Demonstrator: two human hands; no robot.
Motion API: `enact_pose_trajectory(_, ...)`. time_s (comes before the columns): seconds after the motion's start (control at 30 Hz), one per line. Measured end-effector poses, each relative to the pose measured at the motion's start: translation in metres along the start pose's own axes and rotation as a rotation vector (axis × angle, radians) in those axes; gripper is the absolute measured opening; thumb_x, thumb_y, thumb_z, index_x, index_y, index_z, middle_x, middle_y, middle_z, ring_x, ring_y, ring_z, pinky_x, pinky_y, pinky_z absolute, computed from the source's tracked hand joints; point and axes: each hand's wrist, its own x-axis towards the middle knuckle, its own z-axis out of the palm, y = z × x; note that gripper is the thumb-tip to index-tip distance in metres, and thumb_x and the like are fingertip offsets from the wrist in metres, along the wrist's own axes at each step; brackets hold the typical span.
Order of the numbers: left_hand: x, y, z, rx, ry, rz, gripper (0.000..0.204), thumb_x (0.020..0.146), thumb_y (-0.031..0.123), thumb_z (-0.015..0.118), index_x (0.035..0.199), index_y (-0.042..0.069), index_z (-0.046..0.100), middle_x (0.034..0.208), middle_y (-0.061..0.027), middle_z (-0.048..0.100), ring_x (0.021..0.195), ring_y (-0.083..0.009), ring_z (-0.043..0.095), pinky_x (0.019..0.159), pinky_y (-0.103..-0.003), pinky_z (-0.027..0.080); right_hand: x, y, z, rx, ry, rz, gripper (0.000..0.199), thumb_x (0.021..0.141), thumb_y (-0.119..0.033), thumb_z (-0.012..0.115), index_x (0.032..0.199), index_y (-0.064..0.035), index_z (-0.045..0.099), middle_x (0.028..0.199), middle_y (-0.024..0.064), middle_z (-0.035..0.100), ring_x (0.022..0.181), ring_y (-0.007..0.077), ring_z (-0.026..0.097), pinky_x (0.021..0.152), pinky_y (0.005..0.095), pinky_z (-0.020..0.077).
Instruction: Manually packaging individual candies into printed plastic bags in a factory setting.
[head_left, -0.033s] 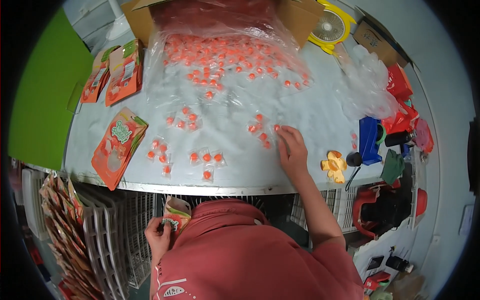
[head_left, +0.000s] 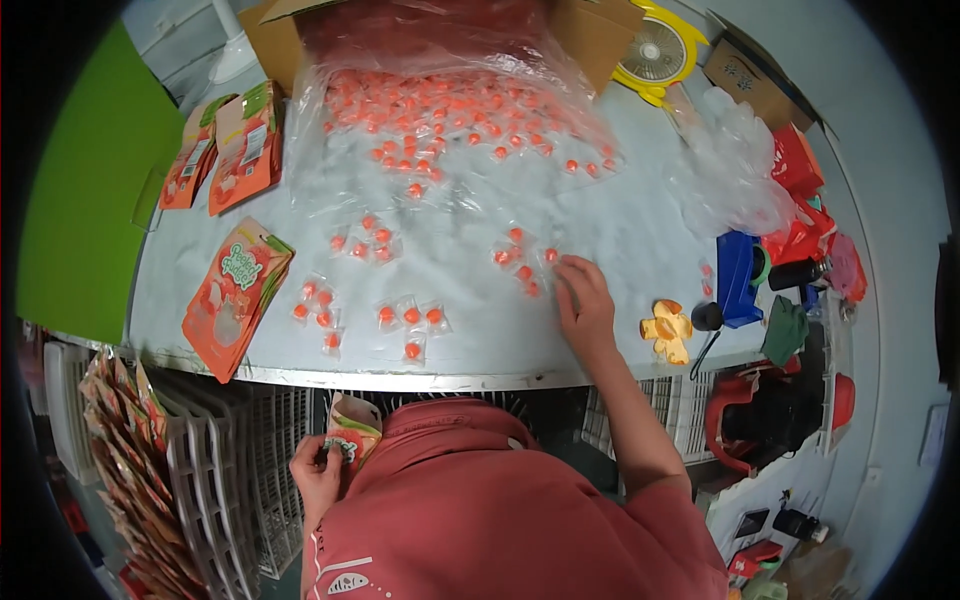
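At the table's near edge, in front of my body, my left hand [head_left: 318, 468] pinches the rim of a printed pouch [head_left: 352, 428]. Over the table, my right hand [head_left: 585, 305] has its fingers stretched out and a little apart. Its index fingertip is at the wrapper of an orange candy [head_left: 551, 256], apparently touching it. Just left of that lies a loose group of clear-wrapped candies [head_left: 502, 257]. Three more small groups lie further left: one farther back [head_left: 382, 236], one at the far left [head_left: 309, 290] and one nearer the front edge [head_left: 412, 315].
A cardboard box [head_left: 600, 40] lined with plastic spills many wrapped candies [head_left: 440, 105] at the back. Stacked orange pouches [head_left: 235, 295] lie on the left. To the right are a yellow fan [head_left: 655, 50], orange peel [head_left: 667, 328], a blue holder [head_left: 738, 280] and clear plastic bags [head_left: 735, 170].
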Motion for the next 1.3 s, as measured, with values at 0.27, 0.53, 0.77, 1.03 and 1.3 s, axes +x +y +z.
enact_pose_trajectory(0.27,0.004,-0.007,0.003,0.030,-0.024,0.045,0.006,0.082,-0.002,0.063,0.086,-0.006,0.063,0.073,-0.0090,0.053,0.062,-0.0166,0.049,0.057,-0.029,0.039,-0.011,-0.005,0.015,-0.312,-0.114,-0.307,0.031,0.084,0.001,0.064,0.114,-0.0031,0.065,0.124,0.0111,0.061,0.112,0.0329,0.059,0.092,0.0392,0.0512)
enact_pose_trajectory(0.53,0.003,-0.002,0.003,0.028,-0.024,-0.004,0.007,0.082,0.000,0.064,0.084,-0.006,0.061,0.073,-0.0099,0.052,0.064,-0.0173,0.049,0.058,-0.029,0.039,-0.017,-0.015,0.009,-0.041,-0.036,-0.100,0.033,0.083,0.000,0.065,0.117,-0.0039,0.065,0.126,0.0120,0.060,0.114,0.0317,0.058,0.092,0.0393,0.0515)
enact_pose_trajectory(0.77,0.003,-0.010,0.005,-0.018,-0.002,0.034,0.003,0.082,-0.003,0.061,0.082,-0.005,0.059,0.075,-0.0064,0.051,0.064,-0.0106,0.049,0.057,-0.026,0.039,-0.009,-0.024,0.035,-0.129,-0.154,-0.229,0.030,0.082,0.001,0.064,0.112,-0.0026,0.065,0.124,0.0122,0.061,0.113,0.0320,0.058,0.089,0.0402,0.0525)
enact_pose_trajectory(1.03,0.000,-0.008,0.002,-0.008,-0.015,0.023,0.003,0.082,-0.003,0.062,0.083,-0.005,0.060,0.076,-0.0059,0.052,0.065,-0.0108,0.049,0.057,-0.026,0.038,0.036,-0.030,0.038,-0.051,-0.072,-0.253,0.038,0.076,0.009,0.061,0.113,-0.0025,0.064,0.122,0.0136,0.061,0.113,0.0334,0.058,0.091,0.0389,0.0511)
enact_pose_trajectory(1.3,-0.003,-0.007,0.002,-0.006,0.014,-0.034,0.009,0.081,0.000,0.064,0.087,-0.007,0.062,0.075,-0.0120,0.053,0.065,-0.0200,0.053,0.061,-0.031,0.042,0.032,-0.017,0.027,0.154,-0.099,-0.013,0.039,0.081,0.010,0.051,0.116,-0.0017,0.066,0.116,0.0138,0.065,0.109,0.0330,0.060,0.095,0.0389,0.0487)
